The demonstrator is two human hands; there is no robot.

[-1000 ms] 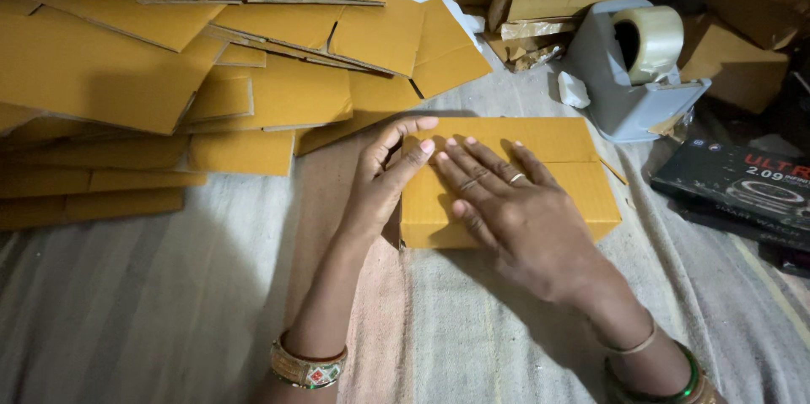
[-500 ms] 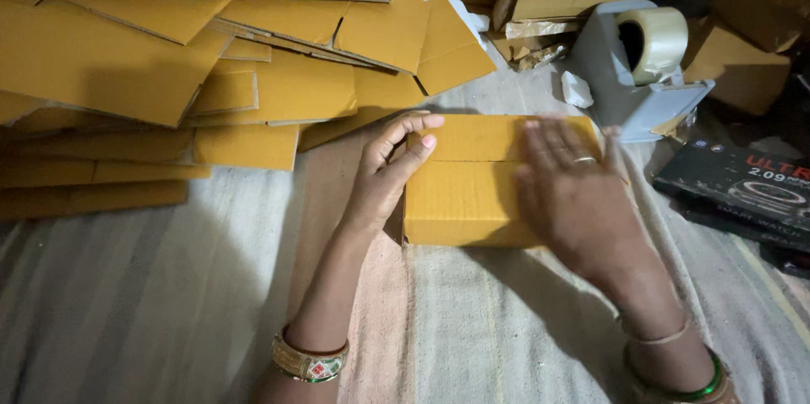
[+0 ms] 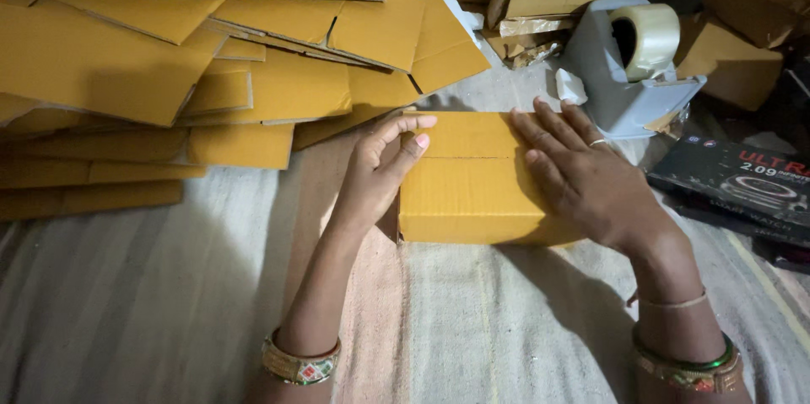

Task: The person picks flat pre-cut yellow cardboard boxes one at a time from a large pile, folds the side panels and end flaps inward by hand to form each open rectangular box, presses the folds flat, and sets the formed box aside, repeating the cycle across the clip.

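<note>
1. A closed yellow-brown corrugated cardboard box (image 3: 472, 180), flat and rectangular, is being held on the striped pale cloth (image 3: 169, 303), at centre frame just in front of the person.
2. The box's left edge is being braced by the left hand (image 3: 380, 172): fingers half curled, thumb and forefinger laid over the top-left corner. No closed grip is being made.
3. The right part of the box top is being pressed by the right hand (image 3: 582, 176), palm down, fingers spread flat and open. A ring is being worn on one finger.
4. A seam across the box top, between the two hands, is being left exposed.
5. Bangles are being worn on both wrists: gold with red and green on the left, green and gold on the right.
6. A grey tape dispenser (image 3: 629, 75) with a roll of clear tape is being kept just beyond the right hand's fingertips, apart from the box.
7. A pile of flat, unfolded yellow cardboard blanks (image 3: 169, 58) is being stacked to the upper left, its nearest edge close to the left hand.
8. A black printed carton (image 3: 742, 185) is being kept at the right edge, near the right hand.
</note>
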